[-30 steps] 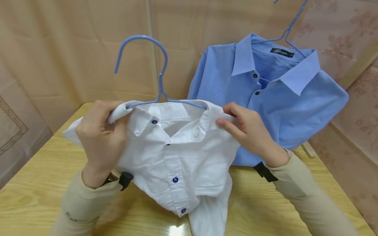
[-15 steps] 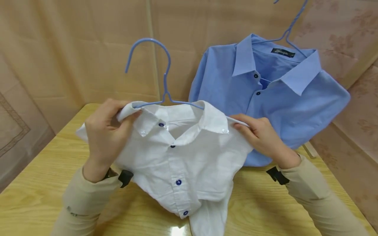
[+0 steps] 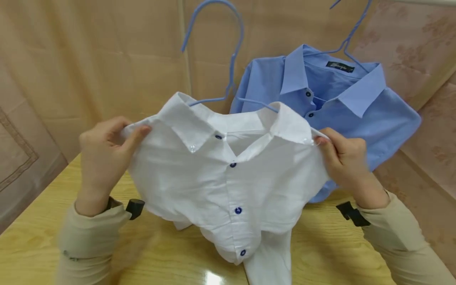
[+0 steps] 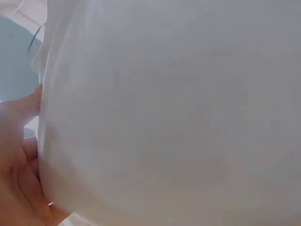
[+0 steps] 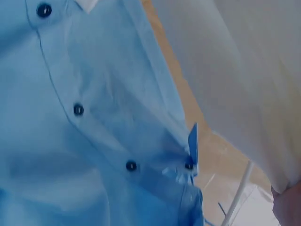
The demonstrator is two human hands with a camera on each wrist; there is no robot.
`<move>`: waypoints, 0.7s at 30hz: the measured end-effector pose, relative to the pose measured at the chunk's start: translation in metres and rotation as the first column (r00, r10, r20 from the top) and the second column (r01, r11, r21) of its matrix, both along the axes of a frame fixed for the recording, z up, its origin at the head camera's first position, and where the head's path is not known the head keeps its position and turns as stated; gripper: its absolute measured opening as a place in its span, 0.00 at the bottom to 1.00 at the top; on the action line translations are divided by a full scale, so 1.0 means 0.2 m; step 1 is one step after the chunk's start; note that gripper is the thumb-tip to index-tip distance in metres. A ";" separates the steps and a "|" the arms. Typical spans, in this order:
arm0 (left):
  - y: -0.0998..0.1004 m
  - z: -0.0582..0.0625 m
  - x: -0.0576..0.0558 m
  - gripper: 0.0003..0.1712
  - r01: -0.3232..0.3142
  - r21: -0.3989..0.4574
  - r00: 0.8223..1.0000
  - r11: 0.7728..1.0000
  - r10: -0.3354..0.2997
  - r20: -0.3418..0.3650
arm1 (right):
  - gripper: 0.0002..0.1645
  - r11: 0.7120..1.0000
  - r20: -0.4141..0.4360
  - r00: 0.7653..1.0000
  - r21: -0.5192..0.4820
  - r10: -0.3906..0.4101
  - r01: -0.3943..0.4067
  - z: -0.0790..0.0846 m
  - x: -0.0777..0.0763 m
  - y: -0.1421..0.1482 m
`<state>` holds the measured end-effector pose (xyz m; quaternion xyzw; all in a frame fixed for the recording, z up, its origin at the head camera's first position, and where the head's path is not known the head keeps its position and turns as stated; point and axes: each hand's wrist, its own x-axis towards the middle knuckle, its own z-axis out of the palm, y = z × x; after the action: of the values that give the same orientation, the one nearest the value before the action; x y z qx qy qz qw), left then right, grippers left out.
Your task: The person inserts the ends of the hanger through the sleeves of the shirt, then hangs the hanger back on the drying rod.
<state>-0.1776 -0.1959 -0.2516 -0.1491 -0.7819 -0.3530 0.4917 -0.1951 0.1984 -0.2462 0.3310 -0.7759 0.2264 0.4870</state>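
In the head view I hold up a small white button-up shirt [image 3: 213, 182] by its shoulders. My left hand [image 3: 101, 160] pinches the shoulder on the left, thumb in front. On the right, my right hand [image 3: 347, 160] pinches the other shoulder close to the collar tip. A blue wire hanger [image 3: 232, 71] sits inside the collar, its hook standing up at the top of the view. White cloth [image 4: 164, 113] fills most of the left wrist view beside the fingers. Behind the white shirt hangs a blue shirt [image 3: 342, 122], with its buttons showing in the right wrist view.
A second blue hanger [image 3: 353, 31] carries the blue shirt. A pale rail [image 3: 424, 2] crosses the upper right corner. The wooden table [image 3: 42, 209] lies below, and beige curtains [image 3: 117, 51] stand behind it.
The white shirt and its hanger have risen and moved right. My left hand has slid outward from the collar to the shoulder, and my right hand has moved right, spreading the shirt.
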 end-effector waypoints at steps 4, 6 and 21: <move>-0.04 0.01 0.00 0.11 0.131 0.170 0.990 0.977 -0.138 0.031 | 0.18 0.996 0.003 0.998 -0.068 -0.059 0.059 0.05 0.02 0.05; -0.03 0.01 0.00 0.09 0.269 0.286 0.958 0.920 -0.287 0.022 | 0.14 0.989 0.014 0.996 -0.117 -0.087 0.088 0.08 0.03 0.08; 0.08 -0.01 0.01 0.20 0.604 0.569 0.653 0.558 -0.756 0.048 | 0.13 0.923 0.089 0.995 -0.379 -0.037 0.068 0.20 0.05 0.18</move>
<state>-0.1747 -0.1793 -0.2529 -0.2551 -0.6015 -0.7256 0.2159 -0.1843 0.2339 -0.2059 0.1999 -0.7445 0.3730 0.5163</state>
